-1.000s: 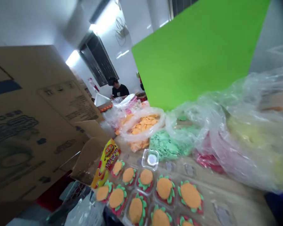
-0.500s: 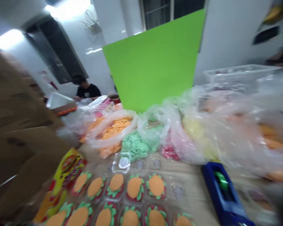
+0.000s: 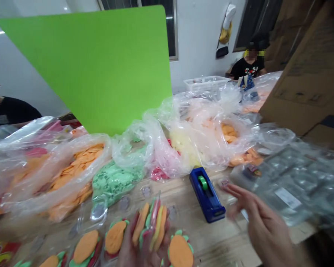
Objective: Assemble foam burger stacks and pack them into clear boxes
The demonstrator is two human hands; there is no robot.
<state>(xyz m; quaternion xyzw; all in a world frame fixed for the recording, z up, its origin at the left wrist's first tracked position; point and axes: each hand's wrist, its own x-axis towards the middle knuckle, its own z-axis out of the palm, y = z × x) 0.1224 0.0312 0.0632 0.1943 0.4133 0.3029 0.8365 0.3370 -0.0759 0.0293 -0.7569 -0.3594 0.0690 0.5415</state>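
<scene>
1. A stack of burger-shaped pieces (image 3: 153,226) stands on edge in the person's left hand (image 3: 139,252), at the bottom centre of the view. Orange buns, green lettuce and a yellow layer show side by side.
2. The left fingers (image 3: 147,241) curl narrowly around the stack and hold it.
3. The right hand (image 3: 263,222), slightly blurred, hovers to the right with fingers (image 3: 239,196) spread wide, holding nothing. It is just beside a stack of clear plastic trays (image 3: 292,189).
4. A blue tape dispenser (image 3: 207,194) with a green roll lies between the hands on the wooden table (image 3: 211,248).
5. Finished burgers (image 3: 86,246) sit in a clear tray along the near edge.
6. Plastic bags of orange discs (image 3: 72,174) and green pieces (image 3: 117,181) line the table's middle, below a bright green board (image 3: 83,66).
7. A co-worker in a black printed shirt (image 3: 250,65) sits at the far end, beyond a cardboard box (image 3: 303,74). Another person in black (image 3: 8,111) sits at the left edge.
</scene>
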